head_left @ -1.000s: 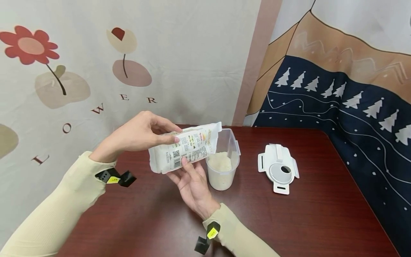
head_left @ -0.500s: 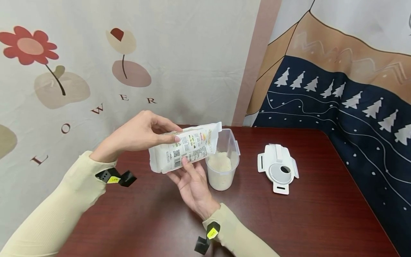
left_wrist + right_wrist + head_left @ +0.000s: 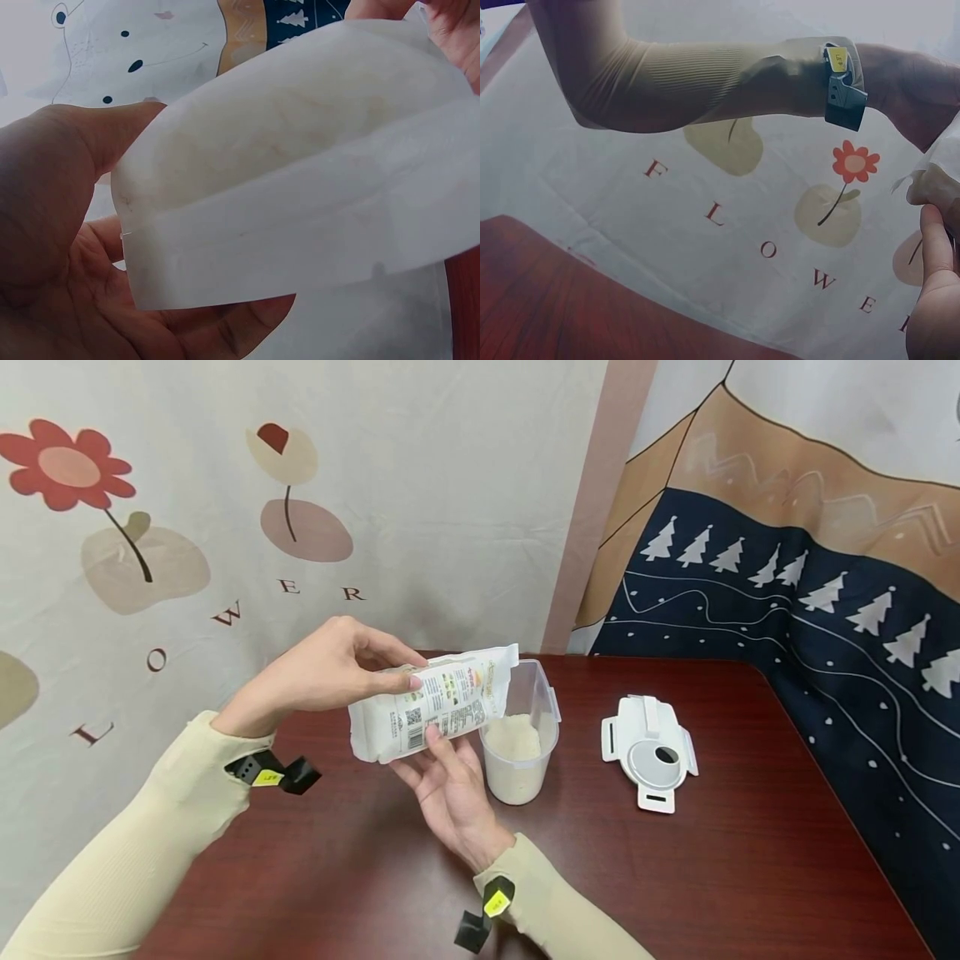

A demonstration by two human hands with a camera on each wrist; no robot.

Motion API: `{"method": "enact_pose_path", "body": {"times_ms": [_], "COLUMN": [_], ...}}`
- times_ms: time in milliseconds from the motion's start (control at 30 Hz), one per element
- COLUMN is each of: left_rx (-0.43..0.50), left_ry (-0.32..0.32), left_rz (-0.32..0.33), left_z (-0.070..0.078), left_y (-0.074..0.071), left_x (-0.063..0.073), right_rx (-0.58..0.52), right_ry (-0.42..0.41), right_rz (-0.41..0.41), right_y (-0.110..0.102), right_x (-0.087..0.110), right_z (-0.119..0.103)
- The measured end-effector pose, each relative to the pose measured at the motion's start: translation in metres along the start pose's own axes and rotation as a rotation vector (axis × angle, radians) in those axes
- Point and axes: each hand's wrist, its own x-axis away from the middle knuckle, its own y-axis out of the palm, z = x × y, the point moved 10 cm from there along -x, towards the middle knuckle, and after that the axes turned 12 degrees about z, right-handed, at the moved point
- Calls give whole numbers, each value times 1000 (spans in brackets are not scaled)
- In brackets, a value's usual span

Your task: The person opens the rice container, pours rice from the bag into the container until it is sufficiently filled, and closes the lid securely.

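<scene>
A white printed bag point(image 3: 435, 702) is held in the air by both hands, lying nearly level with its right end above the rim of a clear plastic container point(image 3: 538, 681). My left hand point(image 3: 330, 668) grips it from above, thumb on the printed front. From below, my right hand point(image 3: 457, 802) holds the lower side, its thumb against the front and fingers behind. In the left wrist view the bag's point(image 3: 292, 165) pale sealed end fills the middle. Pale, rice-like grains point(image 3: 513, 739) fill the container's lower part. Whether anything flows from the bag is hidden.
To the right of the container, a white lid point(image 3: 651, 752) with side flaps and a round part lies on the dark red wooden table point(image 3: 742, 843). Printed cloths point(image 3: 450, 510) hang behind the table and along its right side.
</scene>
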Motion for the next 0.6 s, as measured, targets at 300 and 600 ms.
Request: {"method": "enact_pose_path", "body": {"times_ms": [300, 600], "left_rx": [-4, -12], "left_ry": [12, 15], "left_rz": [0, 3], "left_z": [2, 1], "left_y": [-1, 0], "left_x": [-2, -3], "right_rx": [-8, -19], "right_ry": [-4, -10], "right_rz": [-2, 13], "right_y": [2, 1], "right_x": [0, 0], "right_z": [-1, -1]}}
